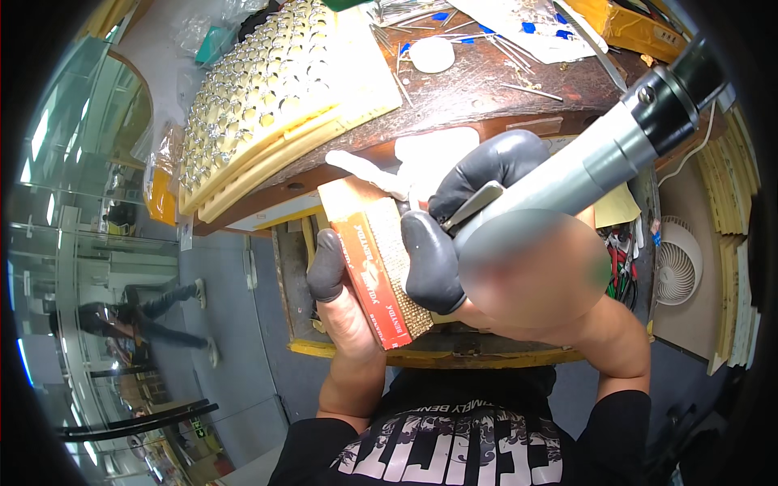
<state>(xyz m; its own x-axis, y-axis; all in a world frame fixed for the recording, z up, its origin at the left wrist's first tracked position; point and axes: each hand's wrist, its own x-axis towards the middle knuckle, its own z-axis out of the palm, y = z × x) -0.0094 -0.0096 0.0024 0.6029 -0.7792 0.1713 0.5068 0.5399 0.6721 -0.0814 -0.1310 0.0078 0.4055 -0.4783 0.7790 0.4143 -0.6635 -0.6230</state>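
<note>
Ok, left to right. Far left: glass partition (73, 267) with reflections, grey floor (235, 340) below; a person (138, 316) in dark clothes shows behind or in the glass, can't tell which. Dark rails (138, 421) at lower left.

Upper left of the table (486, 89): stack of cream-coloured trays (275, 105), top one packed with rows of small shiny pieces. Clear plastic bags (162, 154) sit beside the stack on its left edge. The table is dark worn wood with a curved front edge; a yellow-edged ledge (438, 350) runs below, near the body.

Centre: left hand (344, 300), black cot on the thumb, grips a block (377, 267) from below and from the left – red printed side, tan top face covered in small shiny stones. The block is held tilted, just in front of the table edge, above the ledge. White cloth or paper (413, 162) lies right behind it on the table.

Right hand (454, 219), black cots on fingers, is closed around a grey cylindrical handpiece (600, 158) with a black collar; its tip end comes down to the block's top face. Part of the hand is blurred.

Back of the table: scattered metal pins and blue-tipped bits (486, 32), a small white disc (431, 53), a yellow box (632, 28).

Right: small white fan (679, 267), more cream trays (729, 243) stacked on edge, pliers-type tools (622, 259) in the recess.
</note>
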